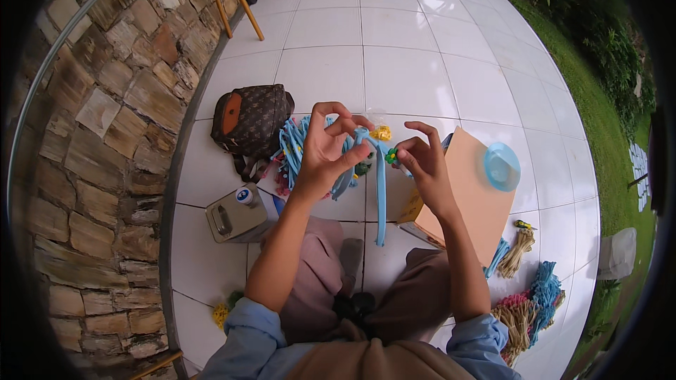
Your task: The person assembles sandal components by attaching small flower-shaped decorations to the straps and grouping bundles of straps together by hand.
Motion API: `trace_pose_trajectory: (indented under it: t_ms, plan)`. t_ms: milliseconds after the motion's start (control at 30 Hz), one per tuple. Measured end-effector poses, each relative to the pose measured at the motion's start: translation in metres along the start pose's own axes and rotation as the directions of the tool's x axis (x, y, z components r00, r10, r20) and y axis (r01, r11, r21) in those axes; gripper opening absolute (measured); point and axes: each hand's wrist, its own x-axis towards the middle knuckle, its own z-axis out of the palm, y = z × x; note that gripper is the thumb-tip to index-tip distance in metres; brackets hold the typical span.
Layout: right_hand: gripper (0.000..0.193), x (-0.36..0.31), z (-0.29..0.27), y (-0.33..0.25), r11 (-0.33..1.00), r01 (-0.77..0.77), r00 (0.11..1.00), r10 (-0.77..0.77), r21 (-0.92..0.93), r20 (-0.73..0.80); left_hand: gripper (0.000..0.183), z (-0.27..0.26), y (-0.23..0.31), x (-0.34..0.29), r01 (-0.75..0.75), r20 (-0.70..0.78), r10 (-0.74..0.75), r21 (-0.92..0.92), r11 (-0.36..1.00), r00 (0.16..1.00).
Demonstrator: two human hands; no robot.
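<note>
Pinching pale blue strip (381, 197) in left hand (328, 148), green flower (391, 156) in right hand (427, 162), white tiles (401, 74) below

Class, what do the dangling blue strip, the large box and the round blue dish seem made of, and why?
Blue strip: matte, probably fabric, since it hangs limp.
Large box: apparently dull cardboard, from its plain tan face.
Blue dish: glossy, likely plastic, given its translucent look.

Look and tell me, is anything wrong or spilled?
The blue dish looks a bit odd: it sits right at the edge of the cardboard box, seeming to poke past it. Nothing looks spilled.
</note>
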Motion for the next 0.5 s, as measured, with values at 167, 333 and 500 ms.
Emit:
trace_pose_trajectory:
  t_ms: [167, 333, 500]
  plan:
    - [0.058, 0.016, 0.023, 0.041, 0.989, -0.121, 0.990, 0.114, 0.084, 0.082, 0.033, -0.003, 0.001, 0.013, -0.074, -0.228, 0.043, -0.127, 0.989, 0.973]
    - [0.086, 0.030, 0.070, 0.061, 0.979, -0.198, 0.948, 0.180, 0.043, 0.261, 0.030, -0.046, -0.033, 0.019, 0.016, -0.343, 0.074, 0.253, 0.967, 0.937]
    - [0.070, 0.083, 0.080, 0.137, 0.934, -0.294, 0.904, 0.340, -0.202, 0.260, 0.047, -0.096, -0.074, 0.025, 0.494, -0.482, -0.239, 0.518, 0.698, 0.843]
